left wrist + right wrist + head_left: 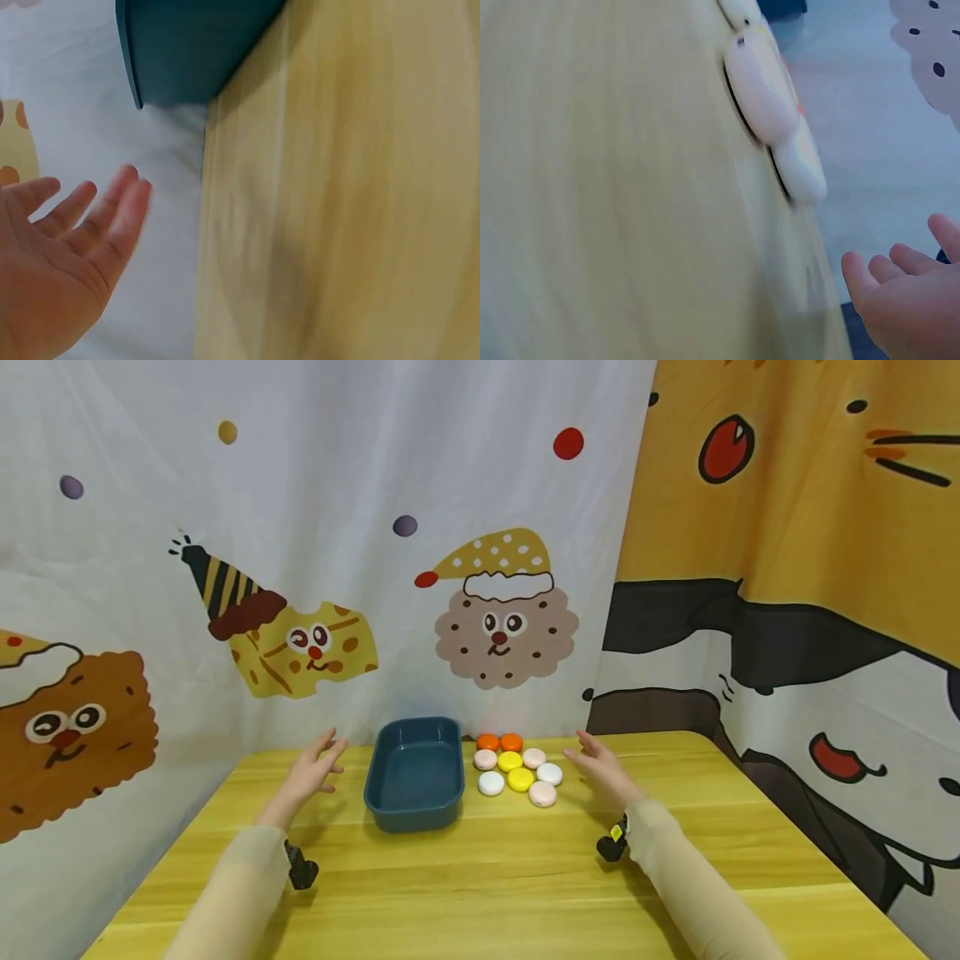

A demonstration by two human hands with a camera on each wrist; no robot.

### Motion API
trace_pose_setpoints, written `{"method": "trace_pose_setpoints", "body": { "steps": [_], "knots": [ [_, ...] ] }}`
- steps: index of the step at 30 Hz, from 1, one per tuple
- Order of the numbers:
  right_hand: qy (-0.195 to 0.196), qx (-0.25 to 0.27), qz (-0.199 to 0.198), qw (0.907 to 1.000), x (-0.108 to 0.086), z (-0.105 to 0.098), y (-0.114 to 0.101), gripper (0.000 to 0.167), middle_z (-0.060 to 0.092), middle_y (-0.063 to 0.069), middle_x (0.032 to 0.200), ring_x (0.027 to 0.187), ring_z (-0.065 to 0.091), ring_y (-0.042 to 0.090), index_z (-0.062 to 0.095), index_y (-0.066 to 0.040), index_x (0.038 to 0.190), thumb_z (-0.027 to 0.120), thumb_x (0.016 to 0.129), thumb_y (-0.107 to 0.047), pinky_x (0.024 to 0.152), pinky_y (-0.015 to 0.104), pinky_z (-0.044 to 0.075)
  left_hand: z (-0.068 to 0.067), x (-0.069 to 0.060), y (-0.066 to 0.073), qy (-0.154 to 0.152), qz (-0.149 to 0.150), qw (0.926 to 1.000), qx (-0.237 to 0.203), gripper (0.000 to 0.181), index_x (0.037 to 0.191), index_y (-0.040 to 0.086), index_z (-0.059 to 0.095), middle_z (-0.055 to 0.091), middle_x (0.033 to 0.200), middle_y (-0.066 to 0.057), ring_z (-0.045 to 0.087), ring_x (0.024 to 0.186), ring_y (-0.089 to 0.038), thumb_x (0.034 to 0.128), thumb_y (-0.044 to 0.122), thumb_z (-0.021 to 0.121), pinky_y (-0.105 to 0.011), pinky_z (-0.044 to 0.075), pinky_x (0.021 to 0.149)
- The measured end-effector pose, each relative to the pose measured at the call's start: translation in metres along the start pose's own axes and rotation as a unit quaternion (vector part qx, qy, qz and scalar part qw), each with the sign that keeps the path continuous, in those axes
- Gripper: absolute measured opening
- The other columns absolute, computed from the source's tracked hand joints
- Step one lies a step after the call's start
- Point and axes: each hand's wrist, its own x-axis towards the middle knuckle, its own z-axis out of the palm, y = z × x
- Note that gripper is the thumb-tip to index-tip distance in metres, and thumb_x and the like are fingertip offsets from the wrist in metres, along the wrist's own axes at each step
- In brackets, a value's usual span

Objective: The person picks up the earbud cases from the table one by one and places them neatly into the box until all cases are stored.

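Observation:
A deep dark-blue rectangular tray (415, 821) stands towards the back of the wooden table. Just right of it lies a cluster of smooth rounded discs: orange (512, 742), yellow (521, 779), white (491, 783) and pale pink (542, 793). Left of the tray, my left hand (306, 777) hovers with spread fingers and touches nothing; its palm also shows in the left wrist view (60, 262). On the far side of the discs, my right hand (603, 772) is raised with loosely extended fingers, apart from them. Small slots mark the pink disc (761, 86) in the right wrist view.
The wooden table (450, 893) meets a white curtain (315, 485) printed with cartoon snacks right behind the tray. A yellow cartoon curtain (690, 527) closes off the right side. A small black camera (302, 867) sits at my left wrist, another camera (612, 843) at my right.

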Motion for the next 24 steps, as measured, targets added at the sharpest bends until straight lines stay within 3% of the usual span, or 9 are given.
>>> {"method": "trace_pose_setpoints", "body": {
  "steps": [4, 11, 17, 24],
  "knots": [
    [0.019, 0.100, 0.013, 0.9947, 0.000, 0.012, 0.009, 0.082, 0.005, 0.020, 0.159, 0.144, 0.013, 0.036, 0.008, -0.006, 0.156, 0.059, 0.098, -0.031, 0.113, 0.052, 0.020, 0.009, -0.007, -0.002, 0.015, -0.028, 0.9950, -0.094, 0.085, 0.156, 0.008, 0.018, 0.028, 0.153, -0.023, 0.065, 0.097, -0.032, 0.0947, 0.059, 0.048, -0.034, 0.056, 0.060],
    [0.058, 0.225, 0.031, 0.9721, -0.005, 0.024, 0.026, 0.081, 0.002, 0.016, 0.160, 0.146, 0.006, 0.031, 0.005, -0.005, 0.156, 0.059, 0.098, -0.026, 0.115, 0.046, 0.016, 0.031, -0.017, -0.008, -0.019, -0.066, 0.9806, -0.184, 0.068, 0.152, 0.004, 0.031, 0.035, 0.148, -0.025, 0.065, 0.074, -0.016, 0.0983, 0.039, 0.056, -0.024, 0.049, 0.051],
    [0.063, 0.254, 0.040, 0.9644, -0.011, 0.028, 0.031, 0.074, 0.003, 0.017, 0.160, 0.146, 0.004, 0.033, 0.004, -0.003, 0.155, 0.052, 0.102, -0.022, 0.116, 0.041, 0.016, 0.056, -0.019, -0.024, 0.002, -0.093, 0.9668, -0.238, 0.061, 0.149, 0.008, 0.039, 0.041, 0.145, -0.019, 0.059, 0.063, -0.010, 0.0974, 0.034, 0.059, -0.019, 0.044, 0.048],
    [0.089, 0.205, 0.032, 0.9742, -0.003, 0.033, 0.029, 0.068, 0.012, 0.021, 0.158, 0.144, 0.015, 0.033, 0.016, 0.006, 0.152, 0.055, 0.099, -0.011, 0.115, 0.042, 0.019, 0.057, -0.016, -0.022, 0.015, -0.090, 0.9552, -0.281, 0.065, 0.148, 0.010, 0.041, 0.039, 0.148, -0.015, 0.055, 0.060, -0.009, 0.0941, 0.038, 0.063, -0.019, 0.042, 0.046]
  ]
}}
